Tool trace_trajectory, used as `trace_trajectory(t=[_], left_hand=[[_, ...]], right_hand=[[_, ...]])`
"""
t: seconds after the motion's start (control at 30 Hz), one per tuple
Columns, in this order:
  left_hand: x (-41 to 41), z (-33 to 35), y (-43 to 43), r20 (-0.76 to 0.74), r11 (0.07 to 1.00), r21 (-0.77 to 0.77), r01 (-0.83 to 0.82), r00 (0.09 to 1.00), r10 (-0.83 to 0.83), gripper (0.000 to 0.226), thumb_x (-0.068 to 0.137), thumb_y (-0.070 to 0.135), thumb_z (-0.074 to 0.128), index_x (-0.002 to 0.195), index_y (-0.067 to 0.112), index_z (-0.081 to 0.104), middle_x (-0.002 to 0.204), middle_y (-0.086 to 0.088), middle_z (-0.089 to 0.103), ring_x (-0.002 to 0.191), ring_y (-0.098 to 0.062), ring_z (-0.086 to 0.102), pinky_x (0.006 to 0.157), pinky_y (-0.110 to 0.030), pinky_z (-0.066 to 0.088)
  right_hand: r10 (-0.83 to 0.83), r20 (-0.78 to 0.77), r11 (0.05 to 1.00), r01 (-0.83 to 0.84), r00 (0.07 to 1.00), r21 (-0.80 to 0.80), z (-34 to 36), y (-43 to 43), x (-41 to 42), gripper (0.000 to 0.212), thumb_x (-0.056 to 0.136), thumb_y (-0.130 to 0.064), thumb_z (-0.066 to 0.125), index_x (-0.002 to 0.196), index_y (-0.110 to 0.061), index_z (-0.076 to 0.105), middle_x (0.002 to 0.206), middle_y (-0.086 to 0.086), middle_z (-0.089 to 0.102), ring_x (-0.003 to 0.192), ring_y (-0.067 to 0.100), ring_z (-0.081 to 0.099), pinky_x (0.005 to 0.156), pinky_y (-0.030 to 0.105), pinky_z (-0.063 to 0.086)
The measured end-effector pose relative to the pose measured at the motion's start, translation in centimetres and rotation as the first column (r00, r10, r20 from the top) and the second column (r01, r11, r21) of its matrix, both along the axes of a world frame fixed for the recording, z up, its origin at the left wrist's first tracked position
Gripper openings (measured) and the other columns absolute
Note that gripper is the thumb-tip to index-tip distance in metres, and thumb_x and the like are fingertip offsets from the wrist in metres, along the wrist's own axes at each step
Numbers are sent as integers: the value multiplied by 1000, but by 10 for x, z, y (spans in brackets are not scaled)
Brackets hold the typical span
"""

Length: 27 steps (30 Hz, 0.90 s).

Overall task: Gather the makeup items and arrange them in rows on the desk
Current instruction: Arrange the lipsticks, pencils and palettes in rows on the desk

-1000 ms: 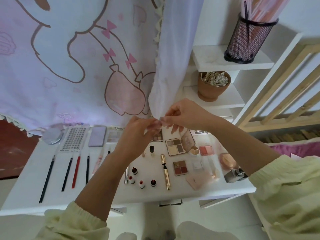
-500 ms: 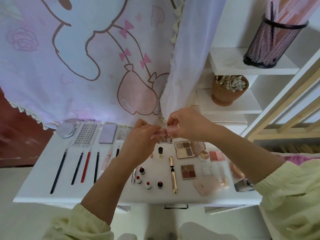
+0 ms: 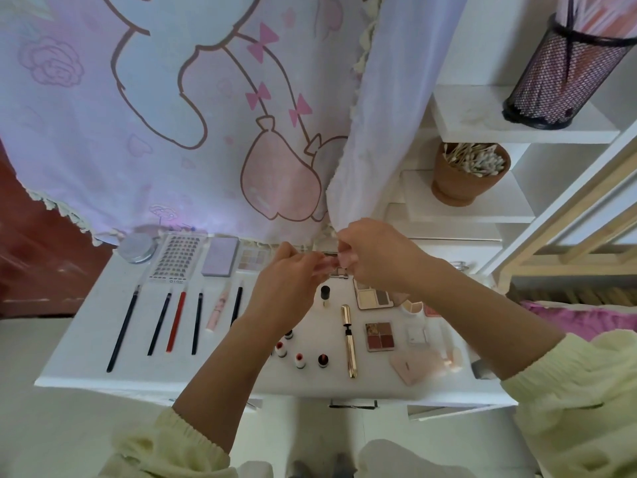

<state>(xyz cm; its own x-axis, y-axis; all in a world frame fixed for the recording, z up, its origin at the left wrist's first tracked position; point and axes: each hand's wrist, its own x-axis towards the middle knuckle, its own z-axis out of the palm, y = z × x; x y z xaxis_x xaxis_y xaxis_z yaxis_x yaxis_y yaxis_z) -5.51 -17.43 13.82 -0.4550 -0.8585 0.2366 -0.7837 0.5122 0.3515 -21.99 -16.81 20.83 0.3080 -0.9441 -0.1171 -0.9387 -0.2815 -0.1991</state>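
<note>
Head view: left hand (image 3: 289, 277) and right hand (image 3: 372, 257) fingers pinch one pink item (image 3: 328, 262); four lipsticks (image 3: 300, 360), one red pencil (image 3: 176, 320) on counter (image 3: 86, 357).

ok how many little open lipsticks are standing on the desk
4 lipsticks near the desk's front edge: one beside the left forearm, one just nearer, two more to their right. The forearm may hide others.

Drew left hand (image 3: 286, 282) and right hand (image 3: 374, 253) closer together than a second ago, bunching both tightly around the small pink item (image 3: 329, 263).
</note>
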Motion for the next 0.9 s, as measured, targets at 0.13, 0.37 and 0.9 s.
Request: trace_trajectory(t=[0.13, 0.37, 0.9], left_hand=[[4, -2, 0, -3, 995, -86, 44, 999, -44, 27, 80, 19, 77, 106, 16, 69, 89, 5, 74, 85, -19, 53, 61, -26, 48], [3, 0, 2, -147, 993, 116, -31, 988, 49, 31, 92, 33, 61, 123, 26, 63, 97, 5, 52, 90, -8, 45, 78, -18, 38], [30, 21, -12, -406, 645, 696, 315, 914, -9, 15, 88, 23, 67, 102, 25, 70, 99, 8, 74, 97, -6, 68, 84, -17, 49]], right_hand=[[-97, 154, 990, 79, 983, 118, 6, 1, -5, 15, 88, -24, 63, 92, -12, 71, 83, 3, 68, 75, 20, 64, 69, 34, 54], [36, 62, 999, -35, 997, -9, -1, 0, -6, 9, 90, -13, 57, 98, -16, 60, 85, -9, 43, 85, 11, 46, 71, 26, 42], [472, -80, 757, -451, 878, -473, -31, 6, -17, 36, 57, 13, 79, 85, -6, 68, 85, 6, 62, 72, 20, 57, 55, 27, 48]])
